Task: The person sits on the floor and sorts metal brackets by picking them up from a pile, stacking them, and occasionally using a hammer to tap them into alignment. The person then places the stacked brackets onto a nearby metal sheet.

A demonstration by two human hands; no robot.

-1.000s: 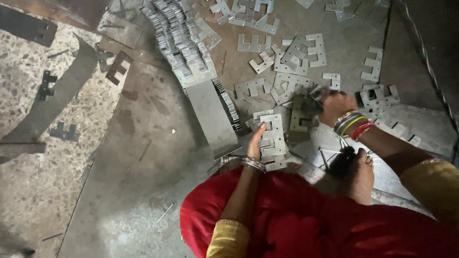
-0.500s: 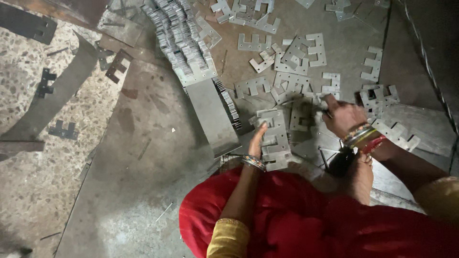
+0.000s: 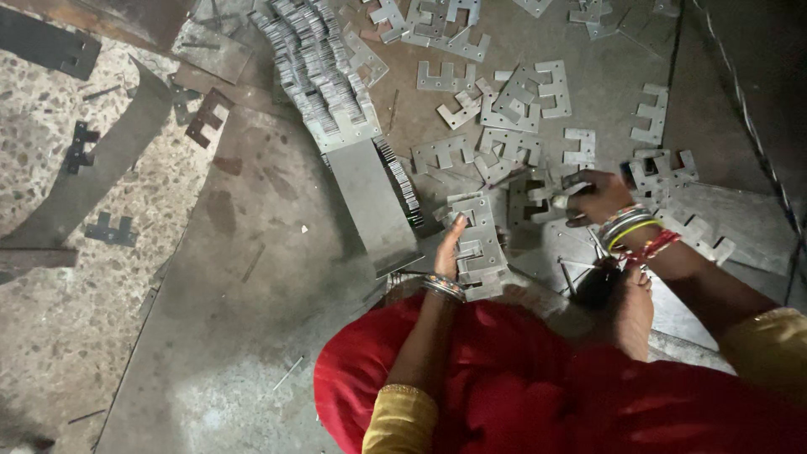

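Down in the head view, the left hand [image 3: 450,245] rests against a small stack of grey E-shaped stamped metal plates [image 3: 477,245], its fingers curled around the stack's left edge with the thumb up along the side, so the stack is clamped upright just in front of the red-clothed lap [image 3: 538,395]. Silver bangles [image 3: 443,287] ring that wrist. The right hand [image 3: 598,198] reaches out well to the right of the stack and its fingers are pinched on one loose grey metal plate [image 3: 561,195] lying among the others; the grip looks closed on it, though the fingertips are partly hidden by the hand itself. Coloured bangles [image 3: 632,231] sit on the right wrist.

Around both hands, scattered grey E-shaped plates [image 3: 513,109] lie flat on a dull sheet-metal floor [image 3: 252,252]. Up and to the left of the stack runs a long leaning row of packed metal plates [image 3: 324,71], ending at a flat grey rectangular metal slab [image 3: 374,206] with a thin comb-like edge of plates beside it. Farther left, a speckled stone floor [image 3: 50,319] carries a long dark metal strip [image 3: 92,185] and a few dark offcuts. A bare foot [image 3: 632,307] shows just below the right wrist.
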